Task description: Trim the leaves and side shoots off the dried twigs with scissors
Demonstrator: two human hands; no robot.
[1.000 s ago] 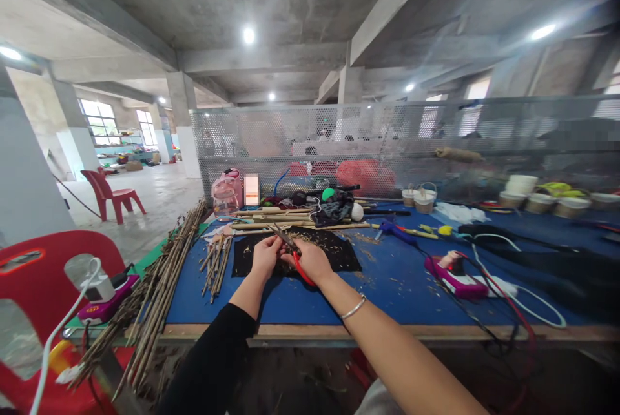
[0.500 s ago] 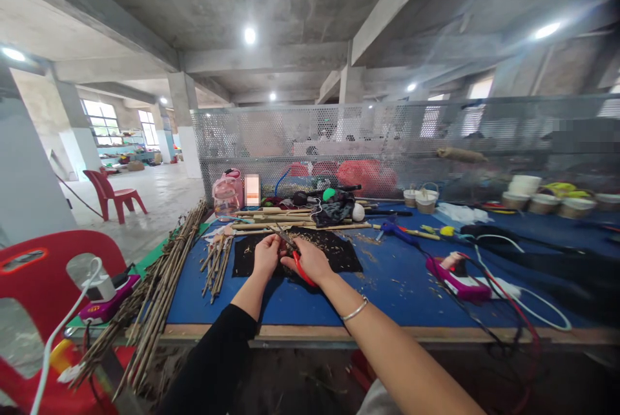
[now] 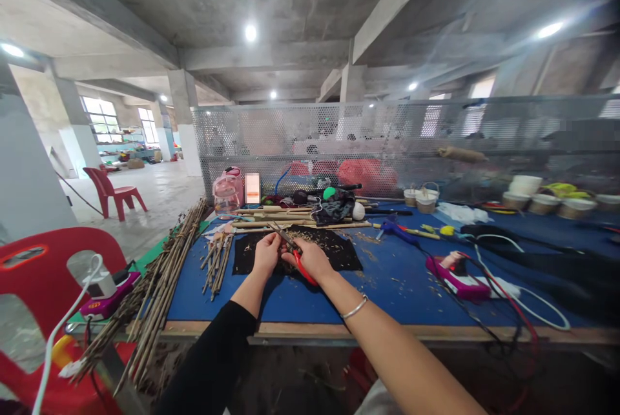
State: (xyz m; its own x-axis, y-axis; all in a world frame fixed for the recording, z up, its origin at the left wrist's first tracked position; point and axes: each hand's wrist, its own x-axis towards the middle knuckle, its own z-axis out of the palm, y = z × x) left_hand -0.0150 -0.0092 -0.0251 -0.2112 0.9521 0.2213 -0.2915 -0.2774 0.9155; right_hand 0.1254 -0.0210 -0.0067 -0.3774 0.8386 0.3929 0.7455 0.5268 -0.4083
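Note:
My right hand is closed around a pair of red-handled scissors, whose blades point up and to the left. Beside the blades, my left hand pinches something too small to name; the fingertips hide most of it. Both hands are over a black cloth strewn with pale shavings. Short cut sticks lie in a loose pile left of the cloth. Longer pale sticks lie across the table just beyond it.
A bundle of long twigs overhangs the blue table at the left. Purple power strips with cables flank the work area. A blue glue gun, a pink bottle and small pots stand or lie farther back. A mesh partition rises behind.
Both hands stay almost in the same place over the cloth. The scissors and the fingers have shifted only slightly, and the view has moved a little.

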